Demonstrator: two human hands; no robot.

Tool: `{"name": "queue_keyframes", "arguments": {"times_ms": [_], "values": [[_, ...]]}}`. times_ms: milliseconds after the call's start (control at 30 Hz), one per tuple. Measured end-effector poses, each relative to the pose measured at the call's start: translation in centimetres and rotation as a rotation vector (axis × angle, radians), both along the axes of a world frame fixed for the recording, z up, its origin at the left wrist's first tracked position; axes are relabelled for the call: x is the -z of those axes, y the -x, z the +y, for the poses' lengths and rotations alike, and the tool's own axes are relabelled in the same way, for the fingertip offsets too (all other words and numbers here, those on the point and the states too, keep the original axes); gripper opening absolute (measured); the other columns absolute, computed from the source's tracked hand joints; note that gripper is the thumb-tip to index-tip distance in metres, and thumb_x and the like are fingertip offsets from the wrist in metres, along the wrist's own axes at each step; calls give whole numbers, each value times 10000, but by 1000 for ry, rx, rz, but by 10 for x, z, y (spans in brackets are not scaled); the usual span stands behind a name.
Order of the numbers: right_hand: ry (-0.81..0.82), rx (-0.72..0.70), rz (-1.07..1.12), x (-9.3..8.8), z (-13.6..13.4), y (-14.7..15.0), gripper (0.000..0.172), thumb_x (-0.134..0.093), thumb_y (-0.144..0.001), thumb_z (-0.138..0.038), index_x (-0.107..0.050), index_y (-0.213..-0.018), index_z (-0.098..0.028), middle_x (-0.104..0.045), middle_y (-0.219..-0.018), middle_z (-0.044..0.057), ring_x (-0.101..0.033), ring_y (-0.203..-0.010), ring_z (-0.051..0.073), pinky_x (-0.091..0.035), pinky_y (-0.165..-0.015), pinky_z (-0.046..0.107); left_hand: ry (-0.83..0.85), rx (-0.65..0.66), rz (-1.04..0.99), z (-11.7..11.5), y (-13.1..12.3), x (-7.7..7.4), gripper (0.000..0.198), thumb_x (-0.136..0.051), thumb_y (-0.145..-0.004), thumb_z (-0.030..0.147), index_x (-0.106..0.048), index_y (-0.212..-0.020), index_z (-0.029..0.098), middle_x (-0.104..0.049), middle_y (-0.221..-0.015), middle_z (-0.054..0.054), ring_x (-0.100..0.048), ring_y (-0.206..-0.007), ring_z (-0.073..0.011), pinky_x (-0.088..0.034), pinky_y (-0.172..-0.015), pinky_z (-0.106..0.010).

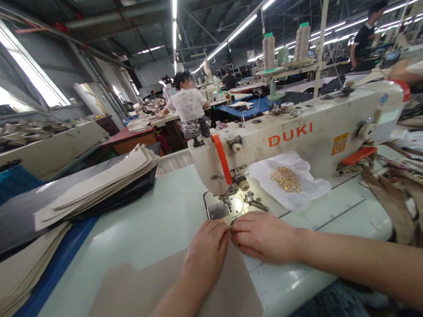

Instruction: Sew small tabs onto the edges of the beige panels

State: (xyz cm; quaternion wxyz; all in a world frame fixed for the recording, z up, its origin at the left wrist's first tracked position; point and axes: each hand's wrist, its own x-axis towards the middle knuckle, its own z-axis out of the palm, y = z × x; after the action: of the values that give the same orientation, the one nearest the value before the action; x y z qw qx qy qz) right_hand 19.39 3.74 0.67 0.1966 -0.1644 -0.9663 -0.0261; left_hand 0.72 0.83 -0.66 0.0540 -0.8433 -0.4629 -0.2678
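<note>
Before the white sewing machine with orange trim (290,140), a flat beige sheet of flexible material (232,291) is laid on the pale green tabletop (146,224), its far end positioned near the round metal needle plate (236,206). That end is pinched by the nearly closed fingers of the left hand (208,244) and, just beside it, by the similarly curled right hand (264,235). Small gold-coloured pieces (286,179) are held on crumpled white plastic (266,173).

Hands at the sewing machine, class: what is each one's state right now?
Left hand: fingers curled on the beige sheet; whether pinching it cannot be told.
Right hand: fingers curled at the sheet's edge; its grip cannot be told either.
</note>
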Motion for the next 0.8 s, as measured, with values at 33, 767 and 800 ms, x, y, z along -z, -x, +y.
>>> {"name": "queue_keyframes", "arguments": {"times_ms": [33,767,800], "values": [[-2,0,-6,0,0,0,205,-443,-910,-220,-624,-859,-139,-639,-863,66,-552,-868,179,-439,-847,307,-2,5,-2,-1,0,0,156,-462,-852,106,-595,-805,171,-658,-831,-46,-589,-799,-183,-512,-754,-324],[-129,32,-104,3,38,0,109,-521,-900,-208,-581,-831,-148,-633,-863,45,-562,-844,192,-440,-766,304,-48,21,-45,37,-2,4,183,-465,-849,130,-641,-878,172,-697,-878,-62,-626,-840,-191,-537,-779,-338],[-117,38,-91,4,40,0,107,-523,-898,-203,-579,-826,-147,-634,-868,48,-561,-843,190,-439,-768,301,-46,23,-47,40,-1,4,187,-464,-849,133,-644,-876,175,-697,-874,-60,-627,-834,-189,-536,-779,-336]]}}
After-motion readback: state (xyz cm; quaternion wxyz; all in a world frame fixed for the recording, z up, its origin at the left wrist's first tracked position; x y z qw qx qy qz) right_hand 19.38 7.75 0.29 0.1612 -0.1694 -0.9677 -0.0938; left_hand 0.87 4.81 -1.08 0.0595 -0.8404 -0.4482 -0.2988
